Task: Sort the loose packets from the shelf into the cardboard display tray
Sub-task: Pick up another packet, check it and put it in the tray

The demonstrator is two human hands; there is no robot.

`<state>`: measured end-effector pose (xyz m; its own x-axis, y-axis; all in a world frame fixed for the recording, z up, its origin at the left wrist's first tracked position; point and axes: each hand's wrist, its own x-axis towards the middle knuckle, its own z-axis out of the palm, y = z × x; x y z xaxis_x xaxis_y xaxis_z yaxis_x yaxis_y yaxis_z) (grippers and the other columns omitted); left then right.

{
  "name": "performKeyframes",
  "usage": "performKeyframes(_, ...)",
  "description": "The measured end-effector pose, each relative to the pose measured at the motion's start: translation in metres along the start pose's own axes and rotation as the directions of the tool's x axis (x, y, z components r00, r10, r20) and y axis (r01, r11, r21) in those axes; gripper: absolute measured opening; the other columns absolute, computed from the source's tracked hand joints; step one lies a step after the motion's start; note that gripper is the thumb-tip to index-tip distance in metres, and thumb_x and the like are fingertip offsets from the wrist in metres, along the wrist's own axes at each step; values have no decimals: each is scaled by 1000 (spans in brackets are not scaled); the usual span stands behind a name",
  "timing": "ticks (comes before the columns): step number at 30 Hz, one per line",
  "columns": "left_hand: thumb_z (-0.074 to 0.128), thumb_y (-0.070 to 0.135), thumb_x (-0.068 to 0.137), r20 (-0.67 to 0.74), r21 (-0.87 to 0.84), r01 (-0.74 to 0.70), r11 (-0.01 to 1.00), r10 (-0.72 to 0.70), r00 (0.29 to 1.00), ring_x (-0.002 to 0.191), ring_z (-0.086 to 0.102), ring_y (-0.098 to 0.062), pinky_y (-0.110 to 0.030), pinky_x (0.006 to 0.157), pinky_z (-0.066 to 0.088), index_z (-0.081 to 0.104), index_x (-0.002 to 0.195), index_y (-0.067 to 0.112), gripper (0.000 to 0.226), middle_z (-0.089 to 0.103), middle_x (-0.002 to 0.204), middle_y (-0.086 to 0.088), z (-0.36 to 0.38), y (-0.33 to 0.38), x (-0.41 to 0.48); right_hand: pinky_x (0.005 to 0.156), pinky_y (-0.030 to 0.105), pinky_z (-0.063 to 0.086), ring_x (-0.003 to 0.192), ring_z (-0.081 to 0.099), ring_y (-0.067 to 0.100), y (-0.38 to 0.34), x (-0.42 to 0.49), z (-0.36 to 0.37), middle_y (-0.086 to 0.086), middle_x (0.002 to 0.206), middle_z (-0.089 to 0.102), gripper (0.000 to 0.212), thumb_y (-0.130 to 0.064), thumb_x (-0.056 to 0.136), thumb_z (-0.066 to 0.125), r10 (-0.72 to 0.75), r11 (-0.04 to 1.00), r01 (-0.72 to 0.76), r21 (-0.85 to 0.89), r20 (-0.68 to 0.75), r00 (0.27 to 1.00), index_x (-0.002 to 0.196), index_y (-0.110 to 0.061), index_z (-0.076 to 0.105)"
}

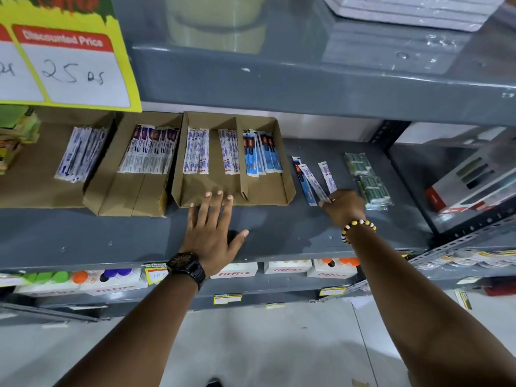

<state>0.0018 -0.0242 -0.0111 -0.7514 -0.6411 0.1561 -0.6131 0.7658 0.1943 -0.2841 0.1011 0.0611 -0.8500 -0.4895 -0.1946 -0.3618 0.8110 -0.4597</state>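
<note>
The cardboard display tray (290,188) is sitting on the grey shelf (139,236), and everything here is placed from it. The left hand (213,233) is lying flat with fingers spread wide, holding nothing, its fingertips (208,194) pressing on the tray's front lip. Inside the tray, white packets (196,152) are leaning in the left compartment in two small groups, and blue packets (261,153) are filling the right compartment. Just to the right of the tray, the loose packets (312,178) are lying on the bare shelf, one blue and two white. The right hand (344,205), wearing a beaded bracelet (357,226), is reaching to their near ends with fingers curled onto them; whether it is already pinching one, I cannot tell. Further right of the tray, green wrapped packs (367,180) are lying beside that hand. To the tray's left, another cardboard box (125,196) is holding more packets.
</note>
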Motion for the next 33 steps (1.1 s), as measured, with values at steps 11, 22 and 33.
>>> performKeyframes(11, 24, 69, 94, 42, -44, 34, 998, -32, 999, 153, 0, -33, -60, 120, 9, 7, 157, 16, 84, 8, 167, -10, 0, -2, 0, 83, 33, 53, 90, 68, 28, 5, 3, -12, 5, 82, 70, 19, -27, 73, 84, 118, 951, -100, 294, -44, 992, 68, -18, 68)
performKeyframes(22, 55, 22, 99, 175, -857, 287, 429, -281, 944, 120, 61, -18, -35, 105, 46, 49, 139, 22, 40, 64, 123, 6, -70, 27, 24, 44, 16, 39, 43, 44, 1, -14, -52, -82, -7, 56, 60, 9, -26, 76, 83, -141, 695, 162, 700, -87, 986, 82, -22, 78)
performKeyframes(33, 66, 20, 94, 167, -972, 203, 115, -263, 950, 90, 71, -11, -25, 76, 54, 72, 107, 28, 16, 73, 97, 10, -139, 58, 0, 65, 22, 54, 68, 58, 15, -25, -96, -103, 10, 84, 71, 13, -16, 82, 76, -460, 584, 158, 796, 165, 872, 94, -9, 77)
